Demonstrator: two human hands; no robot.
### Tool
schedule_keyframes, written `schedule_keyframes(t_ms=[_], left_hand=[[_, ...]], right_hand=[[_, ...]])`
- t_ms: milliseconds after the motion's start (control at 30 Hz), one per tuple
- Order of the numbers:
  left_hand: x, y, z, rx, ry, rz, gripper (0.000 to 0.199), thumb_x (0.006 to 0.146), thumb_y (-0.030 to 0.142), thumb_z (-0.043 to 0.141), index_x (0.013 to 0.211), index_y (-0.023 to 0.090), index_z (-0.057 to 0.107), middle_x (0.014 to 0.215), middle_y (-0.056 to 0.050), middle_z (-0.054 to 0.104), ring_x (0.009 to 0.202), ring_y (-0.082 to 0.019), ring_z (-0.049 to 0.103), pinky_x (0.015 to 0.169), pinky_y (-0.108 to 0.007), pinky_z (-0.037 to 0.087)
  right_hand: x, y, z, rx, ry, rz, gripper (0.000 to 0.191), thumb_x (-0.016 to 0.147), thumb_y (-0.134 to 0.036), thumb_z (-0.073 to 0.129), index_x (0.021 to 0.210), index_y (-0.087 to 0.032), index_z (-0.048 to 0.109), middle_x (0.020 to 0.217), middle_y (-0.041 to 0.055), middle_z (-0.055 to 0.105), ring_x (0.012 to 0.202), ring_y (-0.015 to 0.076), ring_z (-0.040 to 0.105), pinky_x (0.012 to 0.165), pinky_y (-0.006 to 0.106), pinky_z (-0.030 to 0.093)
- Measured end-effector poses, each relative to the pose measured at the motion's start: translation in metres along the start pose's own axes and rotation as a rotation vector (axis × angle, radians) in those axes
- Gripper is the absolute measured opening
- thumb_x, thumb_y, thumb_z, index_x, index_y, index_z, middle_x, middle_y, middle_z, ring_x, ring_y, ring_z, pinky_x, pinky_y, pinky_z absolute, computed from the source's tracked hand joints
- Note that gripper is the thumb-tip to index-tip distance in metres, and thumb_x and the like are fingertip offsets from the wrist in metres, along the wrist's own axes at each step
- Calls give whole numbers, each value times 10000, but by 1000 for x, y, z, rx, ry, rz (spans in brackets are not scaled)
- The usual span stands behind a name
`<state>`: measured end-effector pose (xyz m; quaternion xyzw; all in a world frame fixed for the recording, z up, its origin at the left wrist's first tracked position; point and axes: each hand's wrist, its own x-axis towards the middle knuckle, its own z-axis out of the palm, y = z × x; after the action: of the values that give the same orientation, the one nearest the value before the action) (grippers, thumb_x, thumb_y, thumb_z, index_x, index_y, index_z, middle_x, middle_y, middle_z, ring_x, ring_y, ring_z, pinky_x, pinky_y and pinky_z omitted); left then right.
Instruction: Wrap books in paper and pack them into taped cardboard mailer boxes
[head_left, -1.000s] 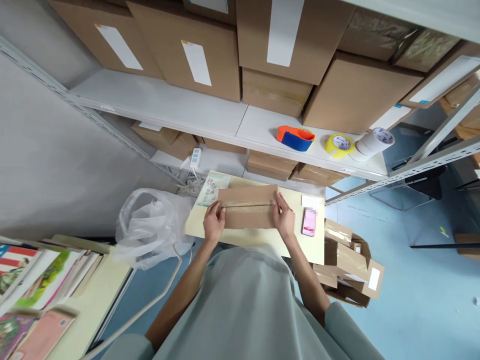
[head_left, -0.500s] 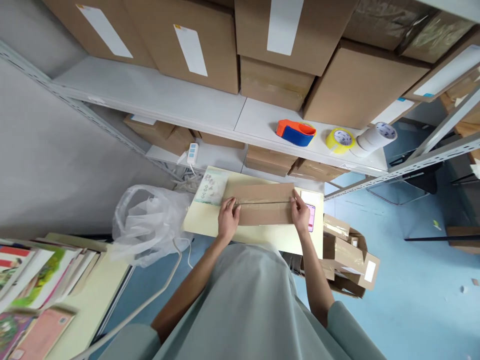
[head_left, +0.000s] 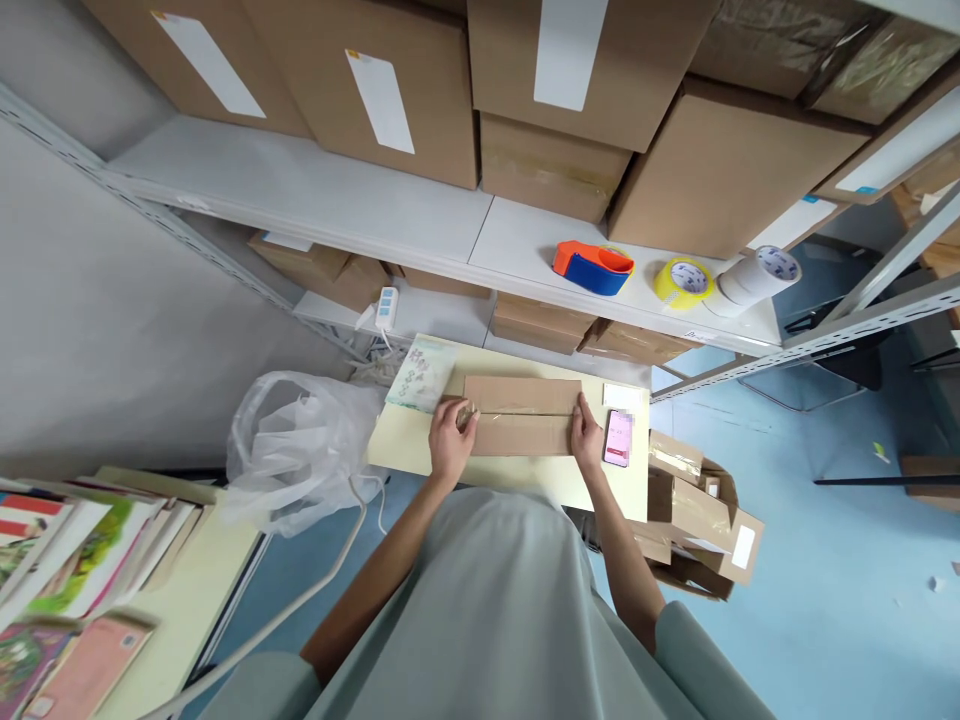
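Observation:
A flat brown cardboard box (head_left: 523,432) lies on the small cream table (head_left: 409,458) in front of me, a seam running along its length with clear tape over part of it. My left hand (head_left: 451,440) is closed at the box's left end, thumb and fingers gripping that edge by the tape. At the opposite end, my right hand (head_left: 587,438) holds the box's right side, fingers along the edge. Just right of that hand rests a phone (head_left: 618,438) with a pink screen. A pale printed booklet (head_left: 421,374) sits at the table's back left.
On the shelf (head_left: 517,240) ahead are an orange-and-blue tape dispenser (head_left: 594,268), a yellow tape roll (head_left: 683,284) and white rolls (head_left: 759,277). Cardboard scraps (head_left: 697,510) fill a carton at right. A plastic bag (head_left: 296,450) hangs at left, near stacked books (head_left: 82,545).
The box has shifted slightly left and toward me, its right end now lower. My right hand has moved left with it, uncovering more of the phone.

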<state>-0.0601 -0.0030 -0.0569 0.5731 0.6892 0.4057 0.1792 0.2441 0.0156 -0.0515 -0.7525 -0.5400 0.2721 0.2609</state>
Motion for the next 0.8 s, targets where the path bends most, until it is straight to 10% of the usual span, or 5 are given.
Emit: schedule_keyframes(t_ms=[433, 633, 800], left_hand=[[-3, 7, 42, -28, 133, -12, 223, 1064, 365, 675, 1230, 227, 621, 1244, -169, 625, 1230, -337, 637, 1152, -557, 519], [-1, -1, 42, -43, 134, 13, 235, 1073, 390, 628, 1237, 222, 613, 1261, -170, 604, 1264, -332, 625, 1165, -558, 519], [2, -2, 38, -49, 102, -2, 218, 1064, 367, 598, 1224, 222, 625, 1270, -177, 616, 1260, -325, 631, 1156, -540, 540]], right_hand=[[5, 13, -8, -108, -79, -78, 863, 1123, -671, 318, 1774, -108, 383, 1456, 242, 753, 1201, 414, 788, 991, 486, 623], [6, 21, 1, -50, -9, -201, 800, 1144, -642, 294, 1751, -140, 434, 1829, 173, 376, 1655, 351, 461, 1214, 490, 558], [8, 23, 4, -13, 8, -179, 776, 1158, -610, 289, 1719, -110, 481, 1727, 200, 536, 1581, 328, 567, 1206, 476, 571]])
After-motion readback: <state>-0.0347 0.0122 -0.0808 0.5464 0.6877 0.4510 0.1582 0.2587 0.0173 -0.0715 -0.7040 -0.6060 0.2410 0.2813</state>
